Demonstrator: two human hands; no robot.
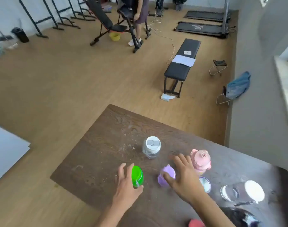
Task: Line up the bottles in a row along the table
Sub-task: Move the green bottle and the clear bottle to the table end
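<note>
Several bottles stand on the dark wooden table [107, 145]. My left hand [125, 185] curls around the green bottle [137, 175] near the table's left side, thumb and fingers on its sides. My right hand [182, 176] rests on the purple bottle [167, 176], fingers spread over its top. A white-lidded clear bottle [151, 147] stands farther back. Just right of my right hand is a pink bottle [201, 161]. A purple-rimmed bottle [205, 184] shows behind my right wrist. A clear bottle with a white cap [243, 191] lies on its side at the right.
A red object [196, 223] and a dark object [240, 217] sit at the near edge. Beyond the table are a black bench [182, 64], folding stools, exercise gear and a standing person [140, 18]. A white board [7, 151] lies to the left.
</note>
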